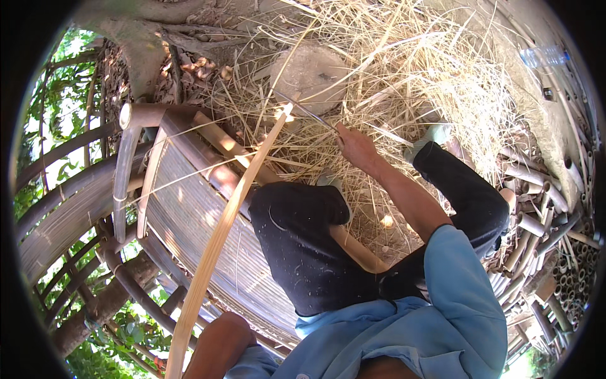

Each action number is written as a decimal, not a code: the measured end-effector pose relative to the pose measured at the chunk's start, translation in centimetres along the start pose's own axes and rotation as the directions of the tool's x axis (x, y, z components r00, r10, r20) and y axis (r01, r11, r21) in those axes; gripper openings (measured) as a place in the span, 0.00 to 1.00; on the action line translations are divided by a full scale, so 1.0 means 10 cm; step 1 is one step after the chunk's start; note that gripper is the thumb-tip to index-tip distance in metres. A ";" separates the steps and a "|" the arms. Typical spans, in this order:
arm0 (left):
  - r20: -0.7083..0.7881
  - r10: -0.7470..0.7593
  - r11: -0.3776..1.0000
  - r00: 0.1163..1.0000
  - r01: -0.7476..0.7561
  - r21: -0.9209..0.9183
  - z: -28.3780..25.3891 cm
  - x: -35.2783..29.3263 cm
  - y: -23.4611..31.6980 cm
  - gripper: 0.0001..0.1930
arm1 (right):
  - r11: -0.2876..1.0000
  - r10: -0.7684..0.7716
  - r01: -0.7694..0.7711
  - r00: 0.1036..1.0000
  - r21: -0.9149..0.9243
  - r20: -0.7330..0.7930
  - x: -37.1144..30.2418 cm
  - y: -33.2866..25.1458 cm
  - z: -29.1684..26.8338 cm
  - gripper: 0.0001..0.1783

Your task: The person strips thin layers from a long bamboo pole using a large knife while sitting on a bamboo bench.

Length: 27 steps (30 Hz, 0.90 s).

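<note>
My right hand (358,149) is closed round a long, thin-bladed knife (309,114). The blade points up and to the left, crossing close to the far end of a long, pale bamboo strip (237,196). Whether blade and strip touch, I cannot tell. From that bright, split-looking end the strip slants down to the lower left, passing beside my left knee. Only the bent part of my left arm (221,341) shows at the bottom edge, near the strip; the left hand is out of the picture.
A round wood stump (309,79) stands beyond the knife, amid heaped bamboo shavings (404,69). At my left is a slatted bamboo bench (208,221). Cut bamboo tubes (571,278) are piled on the right. A clear plastic bottle (544,57) lies far right.
</note>
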<state>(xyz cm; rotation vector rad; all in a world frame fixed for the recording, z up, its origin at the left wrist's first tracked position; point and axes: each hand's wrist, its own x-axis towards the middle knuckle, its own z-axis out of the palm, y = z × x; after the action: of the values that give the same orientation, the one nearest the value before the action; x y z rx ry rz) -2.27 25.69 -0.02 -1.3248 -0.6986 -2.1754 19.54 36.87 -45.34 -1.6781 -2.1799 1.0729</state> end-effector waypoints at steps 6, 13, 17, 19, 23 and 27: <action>0.532 -0.162 0.953 0.831 0.272 -0.134 -0.06 -0.69 -0.44 0.25 | 0.997 0.063 -0.061 0.997 0.048 -0.037 -0.06 0.26 -0.08 0.20; 0.480 -0.148 0.964 0.865 0.234 -0.125 0.24 -0.64 -0.52 0.22 | 0.972 0.217 -0.222 0.973 0.070 0.077 -0.34 0.47 -0.41 0.18; 0.340 -0.161 0.956 0.927 0.232 -0.179 0.46 -0.94 -0.66 0.21 | 0.991 0.120 -0.118 0.992 0.055 -0.038 -0.31 0.51 -0.32 0.20; 0.346 -0.171 0.940 0.923 0.258 -0.224 0.38 -0.89 -0.62 0.22 | 0.978 0.170 -0.172 0.985 0.119 0.031 -0.19 0.24 -0.42 0.21; 0.238 -0.181 0.963 0.954 0.221 -0.156 0.31 -0.99 -0.56 0.24 | 0.950 -0.026 0.021 1.000 0.312 0.013 0.06 -0.16 -0.34 0.22; 0.286 -0.218 0.957 0.933 0.261 -0.122 0.30 -1.06 -0.62 0.24 | 0.946 -0.204 0.213 0.977 0.245 -0.061 0.25 -0.04 -0.28 0.21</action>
<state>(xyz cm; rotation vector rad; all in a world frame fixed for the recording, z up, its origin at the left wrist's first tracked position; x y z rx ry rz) -0.03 33.83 -9.48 -1.7224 -0.8444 -2.3042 19.97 40.25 -43.74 -1.3167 -2.0447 1.1907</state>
